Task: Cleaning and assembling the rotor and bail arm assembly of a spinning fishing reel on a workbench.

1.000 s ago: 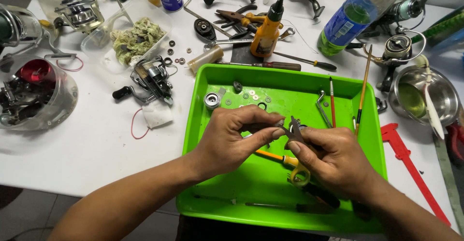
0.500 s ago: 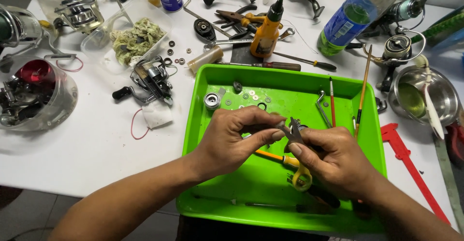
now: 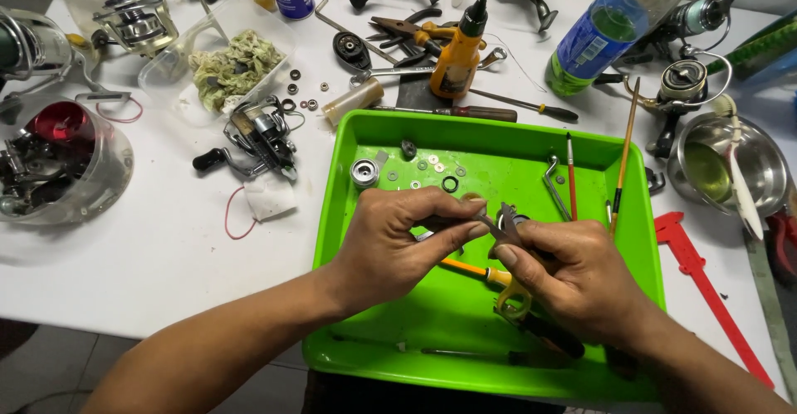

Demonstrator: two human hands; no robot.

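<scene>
Over a bright green tray [image 3: 398, 140], my left hand [image 3: 398, 244] pinches a thin dark tool, tweezers by the look of it, whose tip meets a small dark metal reel part [image 3: 508, 217]. My right hand [image 3: 573, 277] grips that part between thumb and fingers. Below the hands lie a yellow-handled tool [image 3: 481, 271] and a yellow ring [image 3: 513, 299]. On the tray floor sit small washers [image 3: 433, 165], a black O-ring [image 3: 450, 184] and a silver spool piece [image 3: 364, 172].
Around the tray on the white table: an orange oil bottle [image 3: 456, 57], a green plastic bottle [image 3: 599, 36], a screwdriver [image 3: 465, 113], brushes [image 3: 624, 152], a steel bowl [image 3: 730, 169], a red caliper [image 3: 706, 285], fishing reels [image 3: 261, 136], a clear tub [image 3: 58, 173].
Almost nothing differs. Both hands stay together over the tray on the small part, with only slight finger movement.
</scene>
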